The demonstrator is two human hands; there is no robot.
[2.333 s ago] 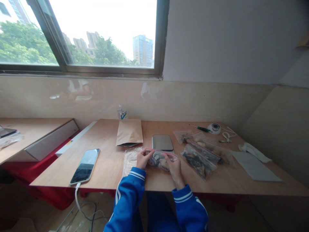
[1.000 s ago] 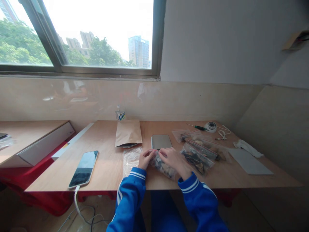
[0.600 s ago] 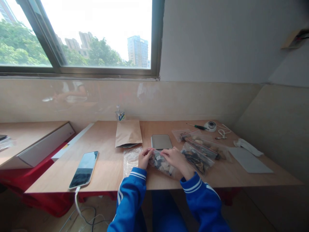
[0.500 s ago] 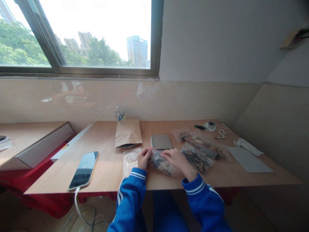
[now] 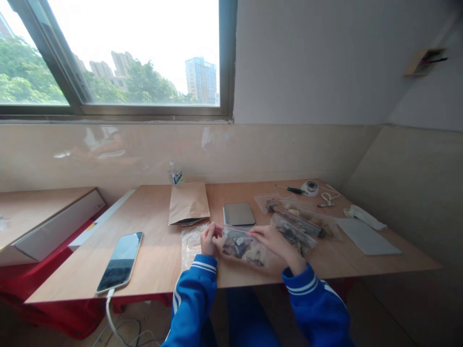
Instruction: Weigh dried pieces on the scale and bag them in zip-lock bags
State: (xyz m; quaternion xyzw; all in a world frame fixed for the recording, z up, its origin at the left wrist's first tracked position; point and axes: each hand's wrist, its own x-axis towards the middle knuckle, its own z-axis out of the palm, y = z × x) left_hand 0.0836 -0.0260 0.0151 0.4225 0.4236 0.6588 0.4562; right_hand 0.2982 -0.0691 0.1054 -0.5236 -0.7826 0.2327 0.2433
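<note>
A clear zip bag (image 5: 243,248) with dark and pale dried pieces inside is stretched between my two hands near the table's front edge. Its top left corner is pinched by my left hand (image 5: 209,238). My right hand (image 5: 272,239) grips the top edge further right, its fingers closed on the seal. Just behind the bag sits a flat square scale (image 5: 238,214). Under and beside my left hand lies a clear plastic wrapper (image 5: 191,241). Several more filled zip bags (image 5: 292,231) are heaped to the right of my right hand.
A brown paper pouch (image 5: 188,202) lies behind the wrapper, a small bottle (image 5: 175,174) beyond it. A phone (image 5: 121,262) on a cable is at left. A screwdriver (image 5: 294,190), a white dome camera (image 5: 310,188), white paper (image 5: 367,237) and a white cloth (image 5: 364,217) lie right.
My hands have moved apart along the bag's top edge, and more of the bag's contents shows. The whole view has shifted slightly.
</note>
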